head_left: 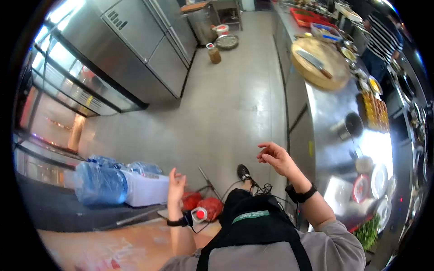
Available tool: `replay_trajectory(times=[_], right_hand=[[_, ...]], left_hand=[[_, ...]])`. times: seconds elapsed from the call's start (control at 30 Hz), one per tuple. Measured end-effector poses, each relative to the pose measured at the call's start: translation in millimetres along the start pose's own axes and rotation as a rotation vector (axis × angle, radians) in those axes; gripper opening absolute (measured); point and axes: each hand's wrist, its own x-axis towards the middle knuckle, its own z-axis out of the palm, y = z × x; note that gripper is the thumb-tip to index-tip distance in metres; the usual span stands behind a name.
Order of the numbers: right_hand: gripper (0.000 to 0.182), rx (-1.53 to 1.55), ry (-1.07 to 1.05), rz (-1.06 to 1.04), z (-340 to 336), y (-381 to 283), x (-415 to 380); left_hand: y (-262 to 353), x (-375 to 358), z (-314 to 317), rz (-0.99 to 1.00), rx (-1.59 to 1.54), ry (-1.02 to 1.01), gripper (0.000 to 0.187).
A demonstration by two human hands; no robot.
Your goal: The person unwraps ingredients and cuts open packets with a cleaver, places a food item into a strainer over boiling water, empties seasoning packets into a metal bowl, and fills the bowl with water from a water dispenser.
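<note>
My left hand (176, 184) is raised at the lower left, empty, with its fingers loosely apart. Beside it is the end of a white box (147, 187), which the hand partly overlaps in this view. A large blue water bottle (100, 184) lies against the box's other end. Below that hand are red bags (211, 207) and a jug with a red cap (200, 214). My right hand (275, 159) hangs in the air over the floor, left of the steel counter (327, 106), holding nothing. Its fingers are slightly bent and the thumb stands apart.
On the counter are a round chopping board (332, 56) with a cleaver (313, 62), a metal pot (350, 126), plates (379, 180) and green herbs (368, 232). Steel fridges (140, 40) line the left. A jar (214, 55) stands on the floor. Another person (383, 38) is at upper right.
</note>
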Motion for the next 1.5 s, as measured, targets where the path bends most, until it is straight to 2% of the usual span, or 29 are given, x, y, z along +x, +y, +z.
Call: replay_trajectory(times=[0.03, 0.07, 0.1, 0.13, 0.17, 0.23, 0.3, 0.33, 0.4, 0.43, 0.5, 0.57, 0.63, 0.7, 0.77, 0.83, 0.87, 0.93, 0.97, 1.07, 1.1, 1.17, 1.2, 1.23, 1.27, 1.3, 1.37, 1.43, 1.5], right_hand=[[0.035, -0.061, 0.013, -0.061, -27.0, -20.5, 63.1], [0.037, 0.069, 0.053, 0.098, -1.2, 33.6, 71.5], [0.039, 0.100, 0.095, 0.227, 2.7, 72.7, 89.2], [0.042, -0.022, 0.145, 0.368, -3.8, 87.9, 123.6], [0.047, -0.087, 0.230, 0.470, -19.5, 113.7, 141.4], [0.053, -0.004, 0.270, 0.386, -57.9, 72.1, 213.3], [0.055, -0.067, 0.310, 0.309, -101.0, 75.3, 269.6], [0.058, -0.100, 0.356, 0.196, -118.4, 66.9, 294.9], [0.065, -0.238, 0.459, 0.160, -156.2, 54.3, 351.1], [0.064, -0.102, 0.469, 0.141, -179.0, 53.3, 382.1], [0.061, -0.110, 0.524, 0.078, -206.3, 32.7, 445.7], [0.059, -0.107, 0.530, 0.173, -249.1, 74.3, 521.1], [0.059, -0.073, 0.509, 0.201, -265.8, 102.5, 597.8], [0.059, -0.015, 0.409, 0.102, -272.7, 61.8, 674.2], [0.059, -0.051, 0.369, 0.071, -289.4, 13.6, 764.1], [0.057, -0.176, 0.302, 0.028, -309.6, -20.6, 846.4], [0.057, -0.212, 0.267, 0.016, -315.7, -40.7, 884.2], [0.056, -0.349, 0.242, 0.033, -335.9, -56.2, 952.7], [0.056, -0.394, 0.204, 0.039, -342.1, -68.5, 987.5], [0.051, -0.582, 0.187, 0.039, -333.5, -155.3, 1092.9], [0.048, -0.579, 0.164, 0.028, -346.3, -144.2, 1121.4], [0.046, -0.900, 0.020, -0.057, -419.2, -116.1, 1178.7], [0.047, -0.492, 0.130, 0.260, -395.8, -122.0, 1153.3], [0.049, -0.606, 0.192, 0.456, -385.0, -153.8, 1161.2], [0.050, -0.579, 0.070, 0.409, -382.0, -160.7, 1178.0], [0.050, -0.419, 0.034, 0.379, -353.2, -156.0, 1202.9], [0.048, -0.412, 0.060, 0.521, -391.9, -175.7, 1227.3], [0.045, -0.429, 0.051, 0.515, -424.8, -188.7, 1245.8], [0.044, -0.465, 0.128, 0.547, -408.6, -258.0, 1307.9]], left_hand=[[3.2, 71.5, 19.9, 0.004, -0.015, 0.069, 0.061], [-34.0, 78.4, -41.5, -0.069, 0.107, 0.076, 0.061], [-85.4, 111.7, -66.3, -0.198, 0.251, 0.076, 0.062], [-98.1, 159.0, -69.7, -0.290, 0.355, 0.091, 0.062], [-83.9, 182.1, -48.7, -0.336, 0.330, 0.082, 0.062], [28.4, 279.0, 4.4, -0.042, 0.073, 0.110, 0.065], [64.3, 374.5, 40.0, 0.186, 0.067, 0.108, 0.064], [118.0, 414.3, 51.2, 0.249, 0.088, 0.098, 0.063], [199.4, 489.2, 87.5, 0.326, 0.165, 0.049, 0.061], [230.5, 527.8, 104.1, 0.364, 0.209, 0.029, 0.060], [264.5, 608.3, 130.1, 0.430, 0.232, 0.000, 0.061], [293.7, 701.0, 154.1, 0.532, 0.251, -0.010, 0.061], [264.2, 778.8, 156.5, 0.372, 0.483, -0.003, 0.063], [236.2, 859.2, 144.4, 0.064, 0.369, 0.016, 0.063], [240.6, 934.9, 136.9, 0.013, 0.280, 0.038, 0.063], [243.2, 999.4, 123.2, -0.158, 0.082, 0.156, 0.067], [287.9, 1016.8, 118.2, -0.168, -0.014, 0.177, 0.069], [277.0, 1097.7, 102.9, -0.132, -0.092, 0.232, 0.064], [308.7, 1122.4, 107.0, -0.106, -0.177, 0.286, 0.064], [372.1, 1257.9, 87.4, 0.107, -0.283, 0.293, 0.065], [379.1, 1300.6, 80.7, 0.124, -0.332, 0.295, 0.065], [371.2, 1389.0, 94.5, 0.057, -0.392, 0.398, 0.065], [349.1, 1404.6, 99.6, 0.039, -0.373, 0.425, 0.064], [349.5, 1427.2, 109.8, -0.004, -0.367, 0.437, 0.064], [394.2, 1415.7, 103.2, 0.023, -0.620, 0.418, 0.063], [370.7, 1501.8, 71.6, 0.167, -0.384, 0.545, 0.065], [379.6, 1562.2, 86.5, 0.049, -0.441, 0.623, 0.069], [379.4, 1572.6, 101.9, -0.045, -0.560, 0.606, 0.072], [406.4, 1623.8, 82.7, -0.123, -0.784, 0.626, 0.074]])
